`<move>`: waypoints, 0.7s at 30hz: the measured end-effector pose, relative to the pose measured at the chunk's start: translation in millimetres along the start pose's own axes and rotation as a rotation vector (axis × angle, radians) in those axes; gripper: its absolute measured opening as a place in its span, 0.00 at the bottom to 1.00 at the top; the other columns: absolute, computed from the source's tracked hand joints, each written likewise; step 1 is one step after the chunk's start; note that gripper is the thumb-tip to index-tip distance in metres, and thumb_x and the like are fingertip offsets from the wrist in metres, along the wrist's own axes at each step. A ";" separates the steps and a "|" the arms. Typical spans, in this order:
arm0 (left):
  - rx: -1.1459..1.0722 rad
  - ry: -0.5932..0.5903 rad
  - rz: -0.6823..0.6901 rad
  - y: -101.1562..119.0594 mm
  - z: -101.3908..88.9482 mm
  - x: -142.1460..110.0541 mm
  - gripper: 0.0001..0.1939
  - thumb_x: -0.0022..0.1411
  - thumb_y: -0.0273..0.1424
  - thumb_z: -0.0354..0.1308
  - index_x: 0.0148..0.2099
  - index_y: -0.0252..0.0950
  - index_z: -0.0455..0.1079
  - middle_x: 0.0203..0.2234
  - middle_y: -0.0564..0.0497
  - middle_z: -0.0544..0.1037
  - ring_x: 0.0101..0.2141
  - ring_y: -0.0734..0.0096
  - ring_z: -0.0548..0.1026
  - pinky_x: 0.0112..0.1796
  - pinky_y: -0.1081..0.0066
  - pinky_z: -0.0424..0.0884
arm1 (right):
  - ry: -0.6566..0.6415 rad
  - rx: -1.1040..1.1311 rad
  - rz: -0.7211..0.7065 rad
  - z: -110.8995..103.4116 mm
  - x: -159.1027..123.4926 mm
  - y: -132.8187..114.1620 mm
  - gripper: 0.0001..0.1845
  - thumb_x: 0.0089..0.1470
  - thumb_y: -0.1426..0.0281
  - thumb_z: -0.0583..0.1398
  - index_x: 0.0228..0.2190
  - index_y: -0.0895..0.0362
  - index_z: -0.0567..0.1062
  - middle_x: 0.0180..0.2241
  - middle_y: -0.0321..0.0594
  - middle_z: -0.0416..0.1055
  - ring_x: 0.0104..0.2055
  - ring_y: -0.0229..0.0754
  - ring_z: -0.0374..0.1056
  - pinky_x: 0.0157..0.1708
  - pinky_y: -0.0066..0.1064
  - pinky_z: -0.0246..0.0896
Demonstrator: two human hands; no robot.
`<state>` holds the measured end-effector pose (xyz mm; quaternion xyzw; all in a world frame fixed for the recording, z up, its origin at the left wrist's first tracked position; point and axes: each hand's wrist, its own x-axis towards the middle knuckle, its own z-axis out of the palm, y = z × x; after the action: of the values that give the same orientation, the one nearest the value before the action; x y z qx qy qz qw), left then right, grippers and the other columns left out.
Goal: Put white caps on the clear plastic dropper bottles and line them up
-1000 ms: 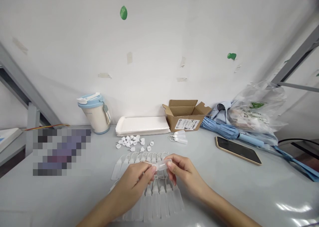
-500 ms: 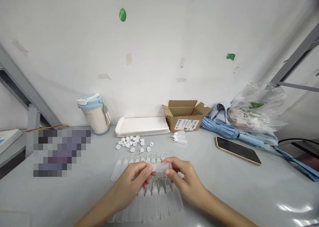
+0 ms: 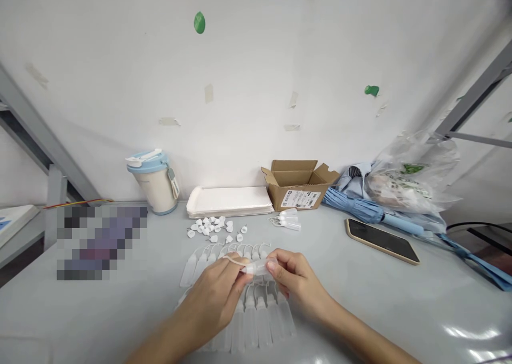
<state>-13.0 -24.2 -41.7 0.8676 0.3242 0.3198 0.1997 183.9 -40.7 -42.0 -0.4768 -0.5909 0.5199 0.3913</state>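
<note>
Grey tabletop (image 3: 372, 305) spreads beneath rows of translucent bottles (image 3: 264, 324) at the near side. Above them, the right hand (image 3: 294, 273) grips a small bottle (image 3: 261, 268), the left hand (image 3: 218, 289) pinching its tip. Its cord (image 3: 234, 259) has just come into view, apparently leaving that end less covered.
</note>
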 end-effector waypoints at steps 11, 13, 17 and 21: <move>-0.267 -0.130 -0.383 10.5 -7.2 9.9 0.20 0.66 0.40 0.40 0.23 0.37 0.54 0.20 0.56 0.62 0.23 0.73 0.61 0.27 0.72 0.58 | 0.031 -0.251 -0.234 1.2 -1.8 2.3 0.16 0.59 0.59 0.52 0.35 0.59 0.71 0.21 0.32 0.60 0.23 0.33 0.56 0.23 0.25 0.51; -0.324 -0.128 -0.467 9.4 -7.2 10.7 0.22 0.65 0.43 0.40 0.22 0.37 0.54 0.18 0.56 0.60 0.22 0.73 0.60 0.26 0.73 0.57 | 0.065 -0.392 -0.389 0.2 -1.8 4.1 0.13 0.60 0.63 0.52 0.40 0.58 0.70 0.25 0.36 0.64 0.26 0.35 0.59 0.26 0.26 0.55; -0.442 -0.175 -0.565 5.8 -10.0 11.4 0.25 0.64 0.47 0.41 0.22 0.36 0.60 0.17 0.56 0.63 0.22 0.73 0.62 0.27 0.73 0.59 | 0.115 -0.618 -0.669 -0.2 -1.1 10.0 0.12 0.61 0.69 0.51 0.45 0.58 0.67 0.28 0.39 0.65 0.27 0.36 0.60 0.27 0.26 0.57; -0.537 -0.256 -0.533 3.4 -12.2 9.2 0.23 0.64 0.47 0.43 0.28 0.35 0.66 0.18 0.56 0.65 0.21 0.74 0.63 0.25 0.74 0.59 | 0.149 -0.641 -0.717 1.4 0.1 13.5 0.10 0.62 0.68 0.49 0.42 0.58 0.66 0.26 0.37 0.64 0.25 0.35 0.59 0.25 0.25 0.56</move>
<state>-14.5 -18.6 -27.1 0.7027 0.4153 0.2195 0.5343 184.7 -40.8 -55.6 -0.3757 -0.8186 0.1087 0.4206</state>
